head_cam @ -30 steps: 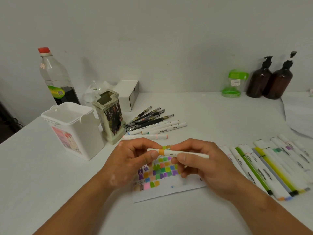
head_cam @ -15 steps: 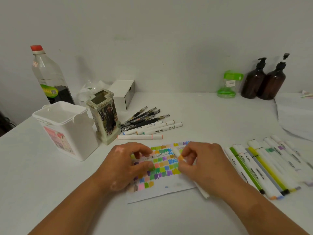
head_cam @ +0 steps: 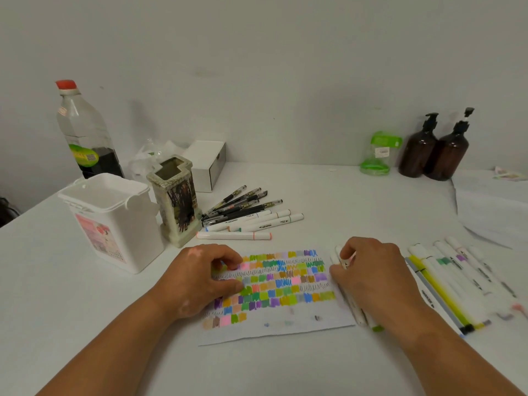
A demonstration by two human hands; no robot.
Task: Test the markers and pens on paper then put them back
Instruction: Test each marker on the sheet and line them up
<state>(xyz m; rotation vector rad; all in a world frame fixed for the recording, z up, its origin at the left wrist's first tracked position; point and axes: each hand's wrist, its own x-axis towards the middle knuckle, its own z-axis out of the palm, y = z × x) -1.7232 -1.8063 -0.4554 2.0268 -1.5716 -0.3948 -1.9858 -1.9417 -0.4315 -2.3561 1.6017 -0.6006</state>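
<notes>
Head view, marker test under way. The paper [head_cam: 285,324] lies at centre, most of it filled with colour swatches and scribble lines, its lowest strip nearly bare. Change over the last second: both hands first held one marker [head_cam: 339,252] level above the sheet; half a second ago its orange tip was down among the swatches; now the right hand [head_cam: 371,278] has carried it off the colour field to the sheet's 3 o'clock edge. Judged from this, the orange trial is done and the marker is on its way to be capped or laid aside — whether its cap is on cannot be told through the blur. Right hand: palm down, fingers curled round the marker near its upper end, the barrel running back under the palm toward 5 o'clock. Left hand [head_cam: 200,278]: resting on the sheet's 9 o'clock edge, fingers bent and bearing on the paper; whether they also pinch a cap cannot be told. A row of markers [head_cam: 445,284] lies at 3 to 4 o'clock, pens [head_cam: 243,208] at 12 o'clock, and the holder [head_cam: 177,201] and bucket [head_cam: 114,221] — likely the return places — at 10 o'clock.
</notes>
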